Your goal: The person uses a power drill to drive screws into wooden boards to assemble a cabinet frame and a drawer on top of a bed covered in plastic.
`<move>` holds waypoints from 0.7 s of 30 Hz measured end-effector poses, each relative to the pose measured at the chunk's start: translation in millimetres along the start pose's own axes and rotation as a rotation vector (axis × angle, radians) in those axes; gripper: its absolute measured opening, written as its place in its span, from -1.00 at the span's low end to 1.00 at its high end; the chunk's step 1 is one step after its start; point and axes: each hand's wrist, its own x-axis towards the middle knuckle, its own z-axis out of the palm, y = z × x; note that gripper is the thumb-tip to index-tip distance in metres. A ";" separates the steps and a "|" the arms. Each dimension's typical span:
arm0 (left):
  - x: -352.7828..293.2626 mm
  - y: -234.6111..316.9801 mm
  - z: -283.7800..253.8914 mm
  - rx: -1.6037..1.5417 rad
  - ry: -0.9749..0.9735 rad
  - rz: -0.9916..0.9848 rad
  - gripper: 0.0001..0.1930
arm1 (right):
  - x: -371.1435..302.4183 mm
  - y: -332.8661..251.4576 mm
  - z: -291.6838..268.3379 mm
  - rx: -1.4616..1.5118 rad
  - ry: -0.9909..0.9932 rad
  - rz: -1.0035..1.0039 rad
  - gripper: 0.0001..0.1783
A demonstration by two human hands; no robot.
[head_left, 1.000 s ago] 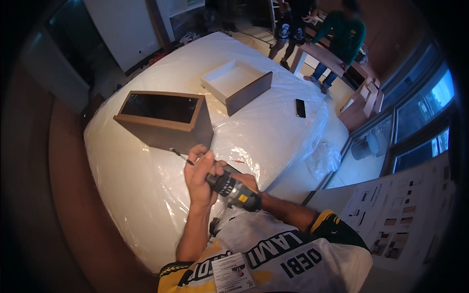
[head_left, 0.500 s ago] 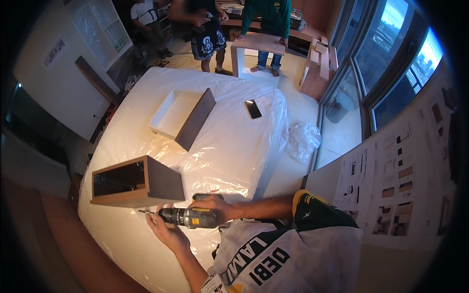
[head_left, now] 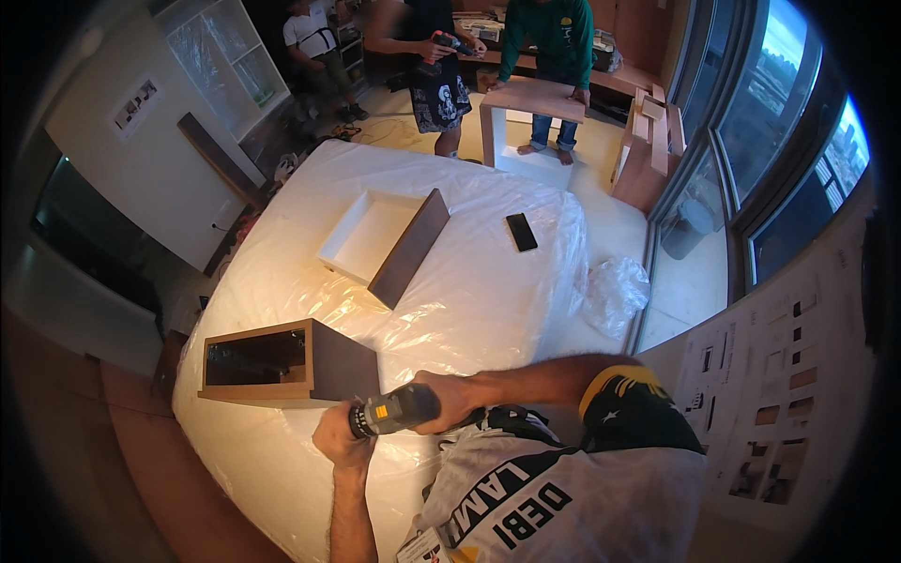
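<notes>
My right hand [head_left: 449,399] is wrapped round the grip of a black cordless drill with a yellow patch [head_left: 405,410]. At the drill's front end, my left hand [head_left: 342,437] is closed round the chuck, and the bit is hidden from view. Just beyond both hands, a small open-fronted wooden cabinet box [head_left: 345,364] with a dark inside lies on a plastic-wrapped mattress [head_left: 469,310]. Farther back on the mattress rests a white drawer with a dark brown front [head_left: 410,248].
A black phone [head_left: 521,232] lies on the mattress, right of the drawer. Crumpled clear plastic [head_left: 617,296] sits beside the mattress. At the back, a person in green [head_left: 554,38] leans on a wooden unit [head_left: 530,97]; another person holds a red-black power tool [head_left: 449,41].
The drill has swung and risen slightly, its bit no longer showing. My left hand has gone from spread fingers near the bit to closed round the chuck. The view has shifted.
</notes>
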 end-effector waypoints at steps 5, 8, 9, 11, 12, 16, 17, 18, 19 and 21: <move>-29.6 -4.6 -13.2 -0.672 -0.854 -0.794 -0.71 | 36.9 -50.6 -43.1 -0.686 -0.489 0.010 -0.68; -15.0 -22.1 -26.3 -0.829 -1.383 -0.783 -0.72 | 42.6 -54.4 -35.3 -0.741 -0.555 -0.099 -0.69; -14.5 -15.1 -34.8 -0.779 -1.332 -0.805 -0.72 | 43.7 -54.9 -29.4 -0.755 -0.560 -0.137 -0.69; -15.5 -9.9 -37.3 -0.580 -1.062 -0.691 -0.68 | 40.5 -49.2 -30.9 -0.708 -0.484 -0.076 -0.68; -17.7 -7.4 -40.9 -0.480 -0.945 -0.635 -0.65 | 35.8 -42.0 -26.6 -0.672 -0.434 -0.040 -0.68; -28.0 -13.7 -21.8 0.035 -0.187 -0.076 -0.75 | 12.1 -12.9 2.7 -0.236 -0.045 0.052 -0.72; -31.0 -16.3 -15.4 0.046 -0.067 -0.029 -0.77 | 5.6 -2.3 16.2 -0.102 0.031 0.089 -0.72; -30.3 -15.4 -16.5 0.057 -0.056 -0.030 -0.77 | 2.5 -1.4 28.2 0.041 0.108 0.128 -0.73; -27.4 -13.5 -18.1 0.067 -0.045 -0.030 -0.77 | -1.3 -2.5 38.8 0.120 0.146 0.145 -0.73; -25.0 -13.0 -20.1 0.115 -0.034 -0.001 -0.77 | -1.4 -4.7 41.6 0.039 0.134 0.131 -0.73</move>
